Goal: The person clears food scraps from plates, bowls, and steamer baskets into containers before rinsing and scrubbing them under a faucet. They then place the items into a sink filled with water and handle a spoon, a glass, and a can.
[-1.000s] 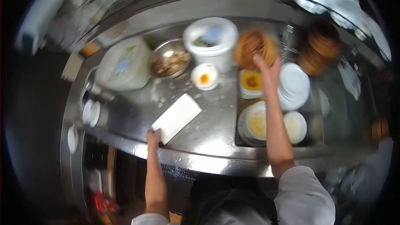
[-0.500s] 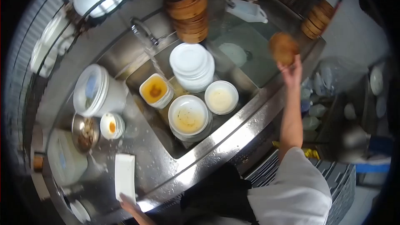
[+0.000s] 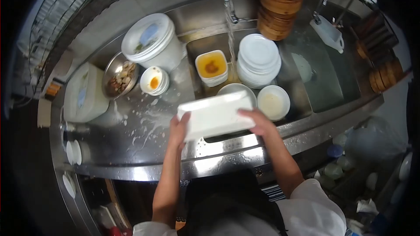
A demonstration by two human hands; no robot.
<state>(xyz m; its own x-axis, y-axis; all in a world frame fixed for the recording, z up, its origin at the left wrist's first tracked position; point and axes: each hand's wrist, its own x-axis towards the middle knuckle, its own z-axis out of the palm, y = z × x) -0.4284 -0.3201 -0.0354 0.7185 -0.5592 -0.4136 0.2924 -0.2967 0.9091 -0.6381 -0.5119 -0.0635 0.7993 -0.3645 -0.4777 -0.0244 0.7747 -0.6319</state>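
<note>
A long white rectangular plate point(image 3: 215, 116) is held level across the front of the sink, slightly blurred. My left hand point(image 3: 178, 130) grips its left end, thumb on top. At its right end my right hand point(image 3: 257, 121) closes on the rim. Partly behind the plate is a round white bowl point(image 3: 238, 88). Close by on the right stands another bowl point(image 3: 274, 102) with pale liquid. Farther back in the basin are a stack of square bowls point(image 3: 211, 66) holding orange liquid and a tall stack of round white plates point(image 3: 259, 57).
Water runs from a tap point(image 3: 232, 11). Bamboo steamers point(image 3: 278, 8) are stacked behind the plates. The right basin point(image 3: 323, 83) holds water. On the left counter are a lidded bucket point(image 3: 153, 43), a metal bowl of scraps point(image 3: 120, 78) and small stacked bowls point(image 3: 155, 81).
The rectangular plate has risen from the left counter and moved right. My right hand has let go of a round brown bamboo piece and now holds the plate too. The view has turned left.
</note>
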